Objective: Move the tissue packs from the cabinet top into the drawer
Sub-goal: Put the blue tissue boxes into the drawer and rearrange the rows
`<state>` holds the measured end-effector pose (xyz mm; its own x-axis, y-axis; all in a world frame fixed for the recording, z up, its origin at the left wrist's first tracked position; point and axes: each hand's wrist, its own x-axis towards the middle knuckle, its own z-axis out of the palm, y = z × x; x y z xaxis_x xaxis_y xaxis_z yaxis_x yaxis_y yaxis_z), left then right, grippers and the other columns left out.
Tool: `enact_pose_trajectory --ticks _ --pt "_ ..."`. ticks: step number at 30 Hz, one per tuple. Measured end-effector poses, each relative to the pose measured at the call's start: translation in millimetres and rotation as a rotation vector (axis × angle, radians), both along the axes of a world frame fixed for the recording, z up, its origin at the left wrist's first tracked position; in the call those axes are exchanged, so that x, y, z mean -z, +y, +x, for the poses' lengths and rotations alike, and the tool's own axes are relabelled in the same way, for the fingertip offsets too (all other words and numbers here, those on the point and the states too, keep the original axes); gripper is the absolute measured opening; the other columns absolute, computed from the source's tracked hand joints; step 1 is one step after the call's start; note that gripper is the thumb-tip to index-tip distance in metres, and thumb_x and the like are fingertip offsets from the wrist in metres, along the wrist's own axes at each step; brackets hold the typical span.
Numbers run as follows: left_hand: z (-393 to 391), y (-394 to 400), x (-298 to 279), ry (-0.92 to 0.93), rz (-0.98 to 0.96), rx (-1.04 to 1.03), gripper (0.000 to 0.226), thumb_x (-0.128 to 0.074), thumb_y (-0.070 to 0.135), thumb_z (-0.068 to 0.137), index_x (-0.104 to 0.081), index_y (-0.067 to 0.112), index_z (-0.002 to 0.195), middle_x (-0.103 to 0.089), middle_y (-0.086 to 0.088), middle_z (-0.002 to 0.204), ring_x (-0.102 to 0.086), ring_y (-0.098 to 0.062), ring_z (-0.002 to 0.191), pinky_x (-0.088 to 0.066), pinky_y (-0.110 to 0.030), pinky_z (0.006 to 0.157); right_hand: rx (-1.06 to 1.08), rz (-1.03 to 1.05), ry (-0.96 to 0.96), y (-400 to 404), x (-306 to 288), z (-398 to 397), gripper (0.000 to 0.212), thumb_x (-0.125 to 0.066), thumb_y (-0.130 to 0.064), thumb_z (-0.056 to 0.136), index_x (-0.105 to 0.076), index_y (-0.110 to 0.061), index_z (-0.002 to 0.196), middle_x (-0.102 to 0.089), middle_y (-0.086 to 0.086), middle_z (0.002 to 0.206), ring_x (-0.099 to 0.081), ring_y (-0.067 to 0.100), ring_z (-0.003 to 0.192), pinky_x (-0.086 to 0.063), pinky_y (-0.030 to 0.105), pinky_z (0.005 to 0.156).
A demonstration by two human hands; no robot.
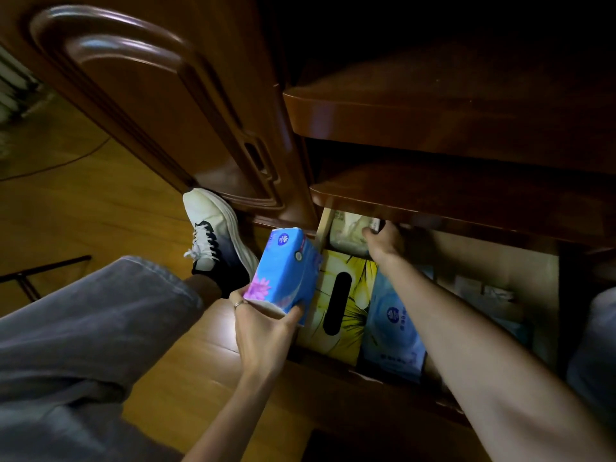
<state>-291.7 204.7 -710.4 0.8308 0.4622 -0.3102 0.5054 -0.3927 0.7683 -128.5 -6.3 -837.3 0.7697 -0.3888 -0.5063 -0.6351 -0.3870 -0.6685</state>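
Tissue drawer [540, 281]: pulled open low in the wooden cabinet, under an overhanging shelf edge; we see it already crowded.
Cabinet door [160, 105]: dark carved wood, standing to the left of the drawer above a white and black shoe.
Yellow tissue box [346, 325]: lies flat inside the drawer at its left end, dark oval slot facing up.
Pale blue pack [393, 331]: lies in the drawer just right of the yellow box, partly under our right forearm.
Blue tissue pack [288, 273]: upright, at the drawer's left edge, not yet inside.
Left hand [263, 331]: its grip is closed around the blue tissue pack's lower end.
Right hand [383, 241]: reaches to the drawer's back corner, fingers on a pale packet; we cannot tell whether they clasp it.
Step in hand: we judge it to be making room.
Next move: lower the pack into a gap, likely on edge.
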Motion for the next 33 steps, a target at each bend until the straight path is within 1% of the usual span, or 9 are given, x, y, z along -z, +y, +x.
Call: enact_pose_trajectory --ticks 6,10,14,17,20,23,27,30,33 --pt "1.7 -2.4 -2.0 0.004 0.021 0.015 0.077 -0.079 0.05 0.052 -0.032 0.033 0.11 -0.062 0.005 0.098 -0.07 -0.023 0.076 -0.059 -0.052 0.054 -0.19 -0.056 0.03 -5.3 2.3 -2.6 0.039 -0.069 -0.025 0.091 -0.059 -0.021 0.128 -0.07 0.007 0.119 -0.066 0.033 0.111 -0.054 0.044 0.095" --pt "0.9 -4.5 -2.2 -0.047 0.058 0.015 0.073 -0.08 0.049 0.051 -0.032 0.035 0.105 -0.061 0.01 0.096 -0.067 -0.015 0.08 -0.059 -0.048 0.057 -0.094 0.123 0.049 -13.0 -8.6 -8.5 0.074 -0.067 -0.04 0.092 -0.035 -0.015 0.155 -0.05 0.012 0.15 -0.049 0.035 0.135 -0.043 0.04 0.106" --pt "-0.7 -9.8 -4.8 -0.148 0.123 0.106 0.077 -0.082 0.045 0.053 -0.038 0.039 0.116 -0.058 0.012 0.105 -0.063 -0.009 0.093 -0.057 -0.034 0.065 0.034 0.205 -0.063 -22.6 -27.0 -34.5 0.065 -0.064 -0.032 0.097 -0.032 -0.019 0.152 -0.044 0.009 0.153 -0.048 0.03 0.136 -0.044 0.044 0.108" --pt "-3.9 -22.4 -10.8 -0.233 0.164 0.229 0.079 -0.083 0.05 0.057 -0.04 0.041 0.123 -0.053 0.017 0.114 -0.061 -0.001 0.097 -0.054 -0.028 0.07 0.034 0.25 -0.133 -40.1 -48.0 -57.5 0.045 -0.064 -0.021 0.098 -0.048 -0.019 0.14 -0.056 0.005 0.137 -0.057 0.019 0.116 -0.049 0.024 0.083" --pt "-8.1 -40.8 -16.6 -0.231 0.105 0.255 0.071 -0.083 0.055 0.056 -0.039 0.045 0.111 -0.058 0.016 0.108 -0.061 0.0 0.092 -0.055 -0.03 0.069 0.039 0.213 -0.146 -60.2 -67.3 -81.5 0.025 -0.06 -0.015 0.1 -0.06 -0.015 0.124 -0.064 0.007 0.118 -0.062 0.021 0.105 -0.047 0.026 0.077" --pt "-10.8 -62.7 -20.0 -0.176 -0.17 0.217 0.068 -0.086 0.054 0.057 -0.048 0.028 0.108 -0.07 0.006 0.101 -0.07 -0.01 0.09 -0.058 -0.036 0.074 0.06 0.408 -0.055 -73.5 -88.8 -115.2 0.029 -0.06 -0.033 0.1 -0.065 -0.013 0.121 -0.07 0.008 0.102 -0.069 0.016 0.077 -0.05 0.023 0.057" --pt "-13.6 -92.2 -20.4 -0.028 -0.508 0.389 0.055 -0.085 0.037 0.076 -0.063 0.011 0.118 -0.075 -0.009 0.11 -0.074 -0.016 0.096 -0.06 -0.03 0.077 -0.077 0.816 0.046 -85.2 -106.7 -153.2 0.062 -0.076 -0.057 0.081 -0.065 -0.019 0.129 -0.074 0.008 0.118 -0.072 0.027 0.105 -0.058 0.039 0.083" --pt "-18.3 -99.6 -12.7 0.12 -0.511 0.497 0.097 -0.082 0.05 0.076 -0.031 0.008 0.147 -0.07 -0.008 0.12 -0.065 -0.016 0.115 -0.046 -0.039 0.106 -0.037 0.761 -0.033 -95.3 -101.1 -165.9 0.081 -0.09 -0.055 0.062 -0.063 -0.019 0.13 -0.072 0.006 0.124 -0.066 0.031 0.118 -0.051 0.051 0.103" --pt "-16.2 -94.7 -10.6 0.111 -0.361 0.485 0.108 -0.069 0.071 0.073 -0.013 0.03 0.157 -0.061 0.006 0.128 -0.053 -0.012 0.122 -0.038 -0.033 0.105 0.016 0.619 -0.042 -113.4 -92.8 -168.7 0.071 -0.087 -0.049 0.069 -0.061 -0.023 0.13 -0.071 -0.001 0.124 -0.064 0.025 0.119 -0.048 0.049 0.107"
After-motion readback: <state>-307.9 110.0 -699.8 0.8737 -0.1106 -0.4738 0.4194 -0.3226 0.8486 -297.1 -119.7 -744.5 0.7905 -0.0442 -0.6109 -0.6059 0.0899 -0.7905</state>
